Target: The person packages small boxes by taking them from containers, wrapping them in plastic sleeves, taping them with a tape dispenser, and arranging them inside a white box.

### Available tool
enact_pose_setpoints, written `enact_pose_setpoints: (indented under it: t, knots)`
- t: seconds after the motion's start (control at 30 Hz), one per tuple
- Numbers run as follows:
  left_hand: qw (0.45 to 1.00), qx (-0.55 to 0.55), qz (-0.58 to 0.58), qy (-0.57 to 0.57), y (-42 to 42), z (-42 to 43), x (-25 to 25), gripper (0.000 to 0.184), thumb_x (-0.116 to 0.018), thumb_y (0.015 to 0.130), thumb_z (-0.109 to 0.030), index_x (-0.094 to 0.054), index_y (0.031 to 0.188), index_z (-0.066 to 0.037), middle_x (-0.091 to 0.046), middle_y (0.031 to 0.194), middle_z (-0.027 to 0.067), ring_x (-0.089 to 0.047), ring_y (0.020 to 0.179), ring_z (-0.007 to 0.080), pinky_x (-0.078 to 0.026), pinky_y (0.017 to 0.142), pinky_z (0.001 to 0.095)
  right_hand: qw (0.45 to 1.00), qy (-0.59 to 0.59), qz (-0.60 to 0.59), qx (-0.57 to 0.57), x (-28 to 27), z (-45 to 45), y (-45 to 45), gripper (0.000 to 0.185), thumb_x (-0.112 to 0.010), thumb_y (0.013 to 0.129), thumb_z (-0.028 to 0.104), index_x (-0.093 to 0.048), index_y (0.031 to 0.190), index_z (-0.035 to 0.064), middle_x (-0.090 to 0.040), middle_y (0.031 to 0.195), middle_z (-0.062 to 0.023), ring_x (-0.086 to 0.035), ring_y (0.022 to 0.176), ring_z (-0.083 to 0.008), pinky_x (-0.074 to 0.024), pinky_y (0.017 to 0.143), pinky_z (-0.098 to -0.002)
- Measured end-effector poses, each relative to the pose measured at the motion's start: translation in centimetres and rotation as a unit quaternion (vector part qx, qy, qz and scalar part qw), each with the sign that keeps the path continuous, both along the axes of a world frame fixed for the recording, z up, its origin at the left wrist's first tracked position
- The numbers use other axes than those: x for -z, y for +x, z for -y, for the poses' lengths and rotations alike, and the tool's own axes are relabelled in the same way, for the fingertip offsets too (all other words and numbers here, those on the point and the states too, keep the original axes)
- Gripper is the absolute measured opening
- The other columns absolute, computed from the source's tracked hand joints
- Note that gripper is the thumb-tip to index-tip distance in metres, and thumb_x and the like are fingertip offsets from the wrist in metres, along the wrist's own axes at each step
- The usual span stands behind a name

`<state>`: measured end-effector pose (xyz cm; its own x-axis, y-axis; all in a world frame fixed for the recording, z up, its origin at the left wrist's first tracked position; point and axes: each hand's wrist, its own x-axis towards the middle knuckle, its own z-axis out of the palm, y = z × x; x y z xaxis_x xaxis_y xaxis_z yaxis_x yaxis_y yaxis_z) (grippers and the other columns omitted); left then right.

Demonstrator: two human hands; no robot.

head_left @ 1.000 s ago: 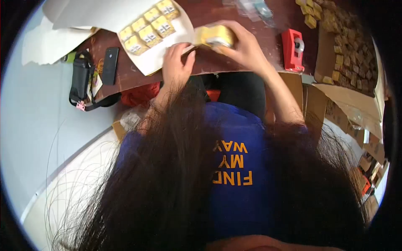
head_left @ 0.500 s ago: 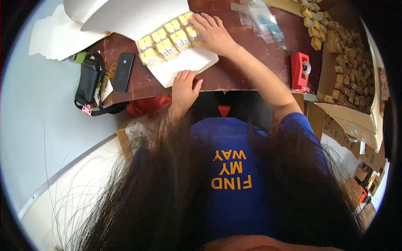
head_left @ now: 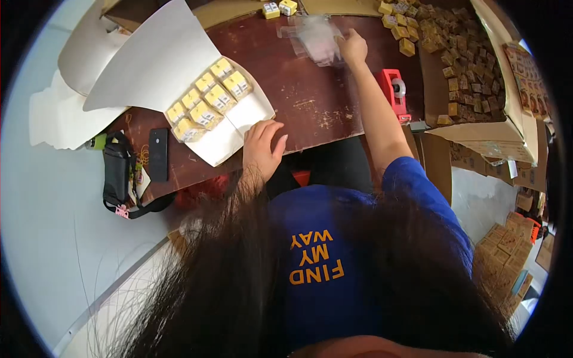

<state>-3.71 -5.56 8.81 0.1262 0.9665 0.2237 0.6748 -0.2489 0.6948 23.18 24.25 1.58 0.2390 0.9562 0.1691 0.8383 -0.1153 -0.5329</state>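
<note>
Your right hand (head_left: 353, 48) pinches clear bags (head_left: 319, 42).
Left of that grip: your left hand (head_left: 261, 148), thumb apart, at white box (head_left: 222, 142) edge.

The dark reddish-brown worktop (head_left: 268, 71) has a smooth, faintly shiny surface, scuffed rough and pale in patches. The flat, clear film bags (head_left: 319, 40) look like thin, crinkled plastic with glossy highlights. Small yellow-and-white block-shaped packs (head_left: 216, 98) appear to be printed paper or card under shiny transparent wrap. Beneath them, the white open folder-like sheet (head_left: 158, 65) is smooth paper or card with a soft sheen. The bright red tape dispenser (head_left: 387, 80) looks like hard, glossy plastic. The black rectangular phone (head_left: 158, 155) is smooth-faced. The large brown carton (head_left: 477, 132) is matt cardboard, and the blue lettered shirt (head_left: 322, 209) is matt cloth.
</note>
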Motion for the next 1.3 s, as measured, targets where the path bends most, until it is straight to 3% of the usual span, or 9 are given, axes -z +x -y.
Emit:
enact_pose_setpoints:
  t: [0.2, 0.37, 0.43, 0.63, 0.77, 0.83, 0.93, 1.1, 1.3]
  knots:
    - [0.954, -0.001, 0.271, -0.131, 2.9, -3.2, 1.1, 0.045, -0.064, 0.092, -0.015, -0.055, 0.134, -0.004, -0.059, 0.131, 0.0132, -0.055, 0.122, 0.0246, -0.041, 0.105, 0.0361, 0.808, -0.106, -0.570, -0.103, -5.9, 12.9, -0.8, 0.011, -0.067, 0.093, 0.013, -0.070, 0.100, 0.0050, -0.066, 0.086, -0.0019, -0.056, 0.070, -0.0097, -0.0470, 0.065, -0.0224]
    - [0.686, 0.070, 0.626, -0.365, 2.2, -4.0, 2.9, 0.060, -0.059, 0.093, -0.010, -0.037, 0.148, -0.004, -0.054, 0.138, 0.0186, -0.053, 0.128, 0.0293, -0.042, 0.107, 0.0386, 0.802, -0.163, -0.543, -0.189, -4.3, 24.1, -5.8, 0.010, -0.068, 0.093, 0.015, -0.068, 0.101, 0.0078, -0.063, 0.089, 0.0005, -0.056, 0.073, -0.0081, -0.0468, 0.065, -0.0221]
    - [0.608, 0.158, 0.663, -0.408, 2.5, -3.6, 2.4, 0.064, -0.057, 0.093, -0.009, -0.031, 0.151, -0.004, -0.053, 0.138, 0.0208, -0.052, 0.129, 0.0319, -0.042, 0.108, 0.0394, 0.935, 0.285, -0.022, -0.211, -6.7, 23.5, -4.7, 0.010, -0.067, 0.094, 0.015, -0.068, 0.100, 0.0080, -0.062, 0.089, -0.0002, -0.057, 0.084, -0.0118, -0.0475, 0.075, -0.0255]
    - [0.612, 0.278, 0.584, -0.455, 3.1, -1.9, 2.6, 0.063, -0.058, 0.092, -0.007, -0.030, 0.150, -0.005, -0.056, 0.131, 0.0217, -0.057, 0.121, 0.0330, -0.045, 0.105, 0.0418, 0.885, 0.084, -0.111, -0.443, -7.1, 23.2, -1.3, 0.015, -0.068, 0.092, 0.015, -0.070, 0.104, 0.0072, -0.063, 0.095, -0.0030, -0.056, 0.100, -0.0180, -0.0446, 0.092, -0.0331]
    - [0.502, 0.262, 0.678, -0.469, 3.6, -0.1, 4.4, 0.058, -0.059, 0.094, -0.011, -0.033, 0.146, -0.005, -0.058, 0.125, 0.0213, -0.062, 0.109, 0.0308, -0.049, 0.100, 0.0434, 0.717, -0.219, -0.563, -0.347, -6.5, 24.6, -0.9, 0.022, -0.068, 0.089, 0.011, -0.070, 0.110, 0.0054, -0.066, 0.108, -0.0059, -0.057, 0.104, -0.0237, -0.0433, 0.098, -0.0369]
    - [0.630, 0.147, 0.592, -0.482, 4.0, 1.2, 4.1, 0.051, -0.059, 0.096, -0.017, -0.038, 0.141, -0.005, -0.060, 0.122, 0.0189, -0.064, 0.101, 0.0271, -0.051, 0.095, 0.0427, 0.882, 0.072, -0.260, -0.387, -8.1, 25.5, -2.7, 0.021, -0.068, 0.089, 0.011, -0.072, 0.110, 0.0054, -0.069, 0.111, -0.0063, -0.060, 0.099, -0.0212, -0.0460, 0.093, -0.0345]
    - [0.649, 0.158, 0.607, -0.431, 4.6, 4.1, 5.5, 0.049, -0.059, 0.097, -0.020, -0.042, 0.140, -0.006, -0.061, 0.122, 0.0176, -0.064, 0.102, 0.0254, -0.052, 0.093, 0.0406, 0.899, 0.007, -0.156, -0.410, -8.3, 29.0, -3.4, 0.016, -0.070, 0.090, 0.015, -0.075, 0.104, 0.0092, -0.072, 0.108, -0.0062, -0.061, 0.095, -0.0187, -0.0485, 0.089, -0.0340]
    - [0.469, 0.084, 0.729, -0.492, 4.6, 5.5, 5.7, 0.044, -0.058, 0.097, -0.016, -0.048, 0.138, -0.006, -0.061, 0.125, 0.0173, -0.064, 0.104, 0.0244, -0.053, 0.091, 0.0399, 0.832, -0.199, -0.355, -0.377, -7.6, 31.3, -4.1, 0.015, -0.070, 0.087, 0.008, -0.075, 0.100, 0.0022, -0.073, 0.105, -0.0087, -0.065, 0.089, -0.0201, -0.0519, 0.082, -0.0303]
    - [0.518, 0.036, 0.705, -0.483, 2.9, 4.8, 6.6, 0.040, -0.056, 0.097, -0.011, -0.053, 0.136, -0.004, -0.061, 0.128, 0.0174, -0.064, 0.108, 0.0249, -0.053, 0.092, 0.0375, 0.897, -0.023, -0.308, -0.315, -6.2, 32.2, -4.8, 0.017, -0.068, 0.089, 0.006, -0.074, 0.104, 0.0003, -0.073, 0.106, -0.0103, -0.067, 0.090, -0.0200, -0.0524, 0.082, -0.0285]
